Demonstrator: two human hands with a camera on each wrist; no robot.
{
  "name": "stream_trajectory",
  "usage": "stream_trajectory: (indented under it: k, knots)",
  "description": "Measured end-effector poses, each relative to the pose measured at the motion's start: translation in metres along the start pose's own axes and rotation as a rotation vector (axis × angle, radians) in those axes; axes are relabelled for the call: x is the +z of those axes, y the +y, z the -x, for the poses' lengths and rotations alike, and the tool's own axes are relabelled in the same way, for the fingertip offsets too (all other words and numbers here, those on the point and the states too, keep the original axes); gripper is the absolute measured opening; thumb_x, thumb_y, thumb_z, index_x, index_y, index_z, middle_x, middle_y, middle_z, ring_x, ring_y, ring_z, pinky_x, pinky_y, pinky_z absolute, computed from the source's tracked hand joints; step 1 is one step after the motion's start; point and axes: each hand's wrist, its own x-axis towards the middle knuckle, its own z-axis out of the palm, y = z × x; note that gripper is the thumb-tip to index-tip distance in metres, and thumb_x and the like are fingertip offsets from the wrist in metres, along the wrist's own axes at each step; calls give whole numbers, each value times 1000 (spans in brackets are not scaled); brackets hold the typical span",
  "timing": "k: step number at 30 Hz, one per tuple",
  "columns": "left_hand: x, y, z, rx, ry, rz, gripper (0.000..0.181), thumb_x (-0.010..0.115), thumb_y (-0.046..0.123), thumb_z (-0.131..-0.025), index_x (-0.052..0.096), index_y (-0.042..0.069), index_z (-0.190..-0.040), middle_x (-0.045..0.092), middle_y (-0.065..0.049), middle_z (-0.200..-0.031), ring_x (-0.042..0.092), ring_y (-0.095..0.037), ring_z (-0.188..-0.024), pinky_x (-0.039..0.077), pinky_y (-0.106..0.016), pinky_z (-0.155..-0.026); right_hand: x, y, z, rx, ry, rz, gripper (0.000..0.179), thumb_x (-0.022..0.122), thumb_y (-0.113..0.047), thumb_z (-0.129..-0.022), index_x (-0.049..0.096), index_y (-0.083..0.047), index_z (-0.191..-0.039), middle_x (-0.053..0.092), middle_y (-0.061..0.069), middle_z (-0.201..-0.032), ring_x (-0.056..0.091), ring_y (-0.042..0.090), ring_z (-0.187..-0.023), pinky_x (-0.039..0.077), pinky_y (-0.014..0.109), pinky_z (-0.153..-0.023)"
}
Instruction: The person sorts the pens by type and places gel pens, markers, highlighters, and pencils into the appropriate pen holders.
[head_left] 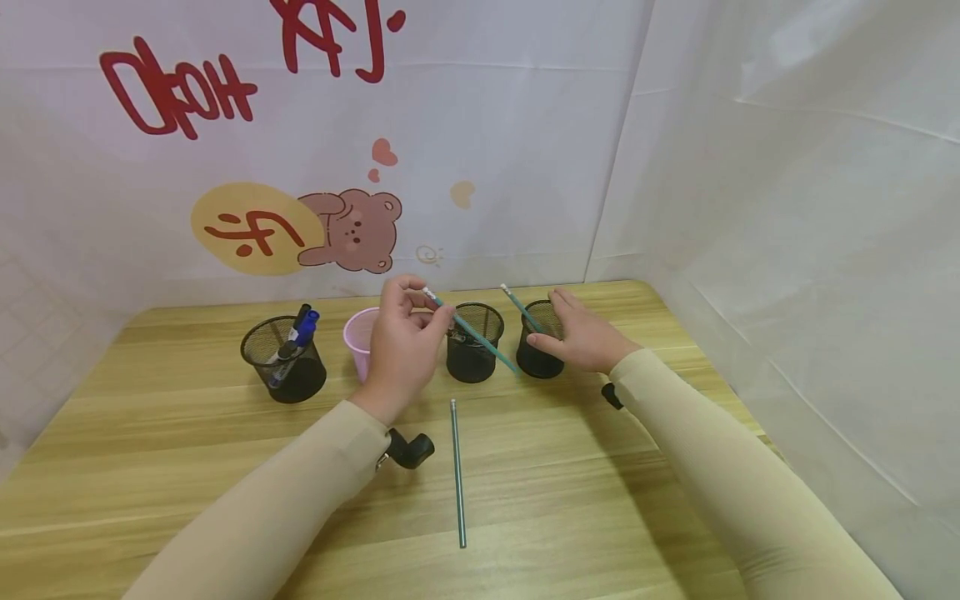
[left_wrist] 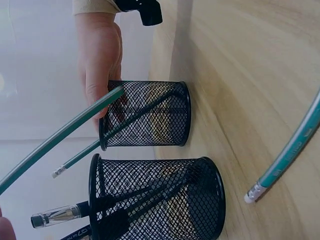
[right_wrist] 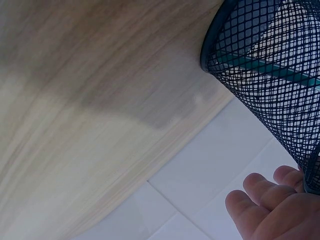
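Observation:
My left hand (head_left: 405, 350) pinches a green pencil (head_left: 480, 337) near its white eraser end. The pencil slants down to the right, and its lower end is close to the rightmost black mesh pen cup (head_left: 538, 364). At that cup's rim, my right hand (head_left: 588, 335) grips with the thumb on the near side and fingers on the far side. Inside the cup leans another green pencil (head_left: 517, 305), eraser end up; the mesh shows its lower part in the right wrist view. A third green pencil (head_left: 458, 475) lies on the table, its eraser (left_wrist: 252, 195) pointing toward the cups.
Left of the gripped cup stands another black mesh cup (head_left: 471, 364) holding several pens (left_wrist: 60, 216). A pink cup (head_left: 358, 329) is partly hidden behind my left hand. Farther left, a black mesh cup (head_left: 300, 382) holds blue and black markers (head_left: 303, 329). White sheeting (head_left: 510, 167) hangs behind the wooden table (head_left: 187, 467).

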Motion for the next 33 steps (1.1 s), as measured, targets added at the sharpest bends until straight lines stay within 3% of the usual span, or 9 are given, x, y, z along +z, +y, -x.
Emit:
stream_trajectory:
  k: [7,16,26,33]
  knots:
    - [7,-4,-7,61,107,72,40,70,0,-98,42,4,-126,58,-6,-102,71,-42,-93,61,-21,-79,-1,-1,1,8,-6,5,106,54,-67,-101,10,4,-167,10,24,-175,16,40,-163,25,56,-131]
    - [21,-8,-16,131,226,148,37,71,-4,-95,45,4,-120,58,-4,-100,70,-14,-81,62,-21,-80,1,1,0,8,-4,5,106,54,-68,-100,10,2,-167,11,23,-176,17,39,-163,26,56,-130]
    - [33,-14,-19,145,243,74,36,72,-1,-95,46,1,-120,61,-11,-103,75,-30,-84,59,-17,-76,2,2,-1,1,3,-1,107,54,-68,-100,10,3,-167,11,23,-176,18,40,-163,28,56,-129]
    - [38,-20,-18,136,219,17,35,71,1,-97,47,1,-122,64,-15,-107,76,-34,-88,58,-16,-75,3,3,-1,0,3,5,107,53,-69,-100,10,2,-167,10,23,-176,18,40,-162,28,57,-129]
